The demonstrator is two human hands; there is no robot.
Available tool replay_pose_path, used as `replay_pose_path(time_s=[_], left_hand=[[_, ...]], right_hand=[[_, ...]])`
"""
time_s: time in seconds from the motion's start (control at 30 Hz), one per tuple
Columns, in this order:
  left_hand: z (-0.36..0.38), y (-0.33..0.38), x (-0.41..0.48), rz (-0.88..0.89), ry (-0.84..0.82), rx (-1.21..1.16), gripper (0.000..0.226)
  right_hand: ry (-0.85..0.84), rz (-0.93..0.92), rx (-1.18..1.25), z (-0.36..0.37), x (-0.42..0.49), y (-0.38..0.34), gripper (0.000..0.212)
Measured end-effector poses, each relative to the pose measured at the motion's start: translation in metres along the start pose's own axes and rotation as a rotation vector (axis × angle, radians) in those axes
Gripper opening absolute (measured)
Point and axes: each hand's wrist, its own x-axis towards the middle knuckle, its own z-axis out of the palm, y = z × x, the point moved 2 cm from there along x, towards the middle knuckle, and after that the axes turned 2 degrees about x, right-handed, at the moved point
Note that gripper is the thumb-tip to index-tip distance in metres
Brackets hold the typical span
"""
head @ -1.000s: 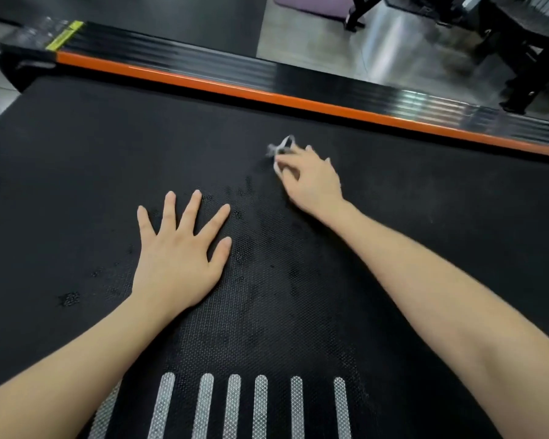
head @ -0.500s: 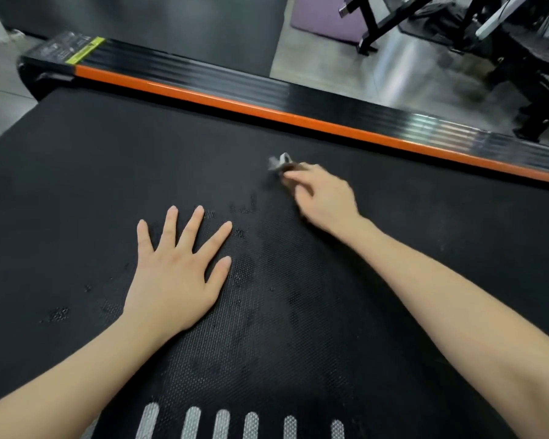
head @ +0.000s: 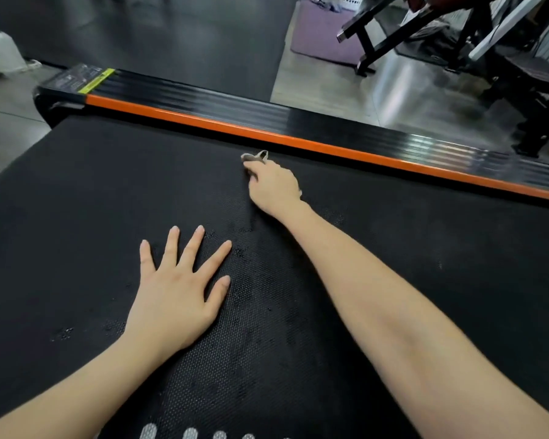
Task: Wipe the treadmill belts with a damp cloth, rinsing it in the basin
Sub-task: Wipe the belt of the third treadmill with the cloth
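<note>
The left hand lies flat on the black treadmill belt, palm down, all 5 fingers straight and spread, grasping nothing; it keeps the same spot and pose it had 1.0 s ago. The right hand reaches forward with its fingers curled over a small grey-white cloth, holding it down on the belt. Only a crumpled bit of the cloth shows beyond the fingertips, and the rest is hidden under the hand. Compared with 1.0 s ago, the right hand and the cloth have slid farther across the belt, and the cloth now lies just beside the orange edge strip, where before a wide band of belt lay between them. The right forearm is stretched out more fully. Dark damp-looking patches mark the textured belt between the 2 hands. The view has also tipped upward: the white stripes at the near edge, seen as 6 long bars before, now show only as short rounded tips. More of the room shows beyond the ribbed black side rail, which carries a yellow label at its left end. Past it lie a purple mat and black equipment frames on the glossy grey floor.
</note>
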Motion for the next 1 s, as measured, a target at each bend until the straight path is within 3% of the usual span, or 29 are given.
replay_pose_path(time_s=[0.3,0.37,0.5,0.57,0.8,1.0], left_hand=[[-0.002,0.002,-0.002,-0.036,-0.028,-0.030,0.067],[-0.002,0.002,-0.002,-0.043,-0.021,-0.030,0.068],[-0.002,0.002,-0.001,-0.050,-0.046,-0.005,0.070],[-0.003,0.001,-0.001,-0.047,-0.062,0.000,0.069],[-0.009,0.001,-0.002,-0.049,-0.101,-0.022,0.054],[-0.020,0.002,-0.013,-0.104,-0.134,-0.095,0.054]], right_hand=[[-0.034,-0.292,0.099,-0.011,-0.190,0.007,0.038],[-0.063,-0.323,0.032,-0.009,-0.192,0.013,0.040],[-0.060,-0.085,0.027,-0.008,-0.149,0.007,0.043],[-0.049,-0.051,0.040,-0.005,-0.164,0.001,0.044],[-0.181,-0.380,0.025,-0.006,-0.318,-0.017,0.043],[-0.344,-0.503,0.052,-0.017,-0.376,-0.010,0.043]])
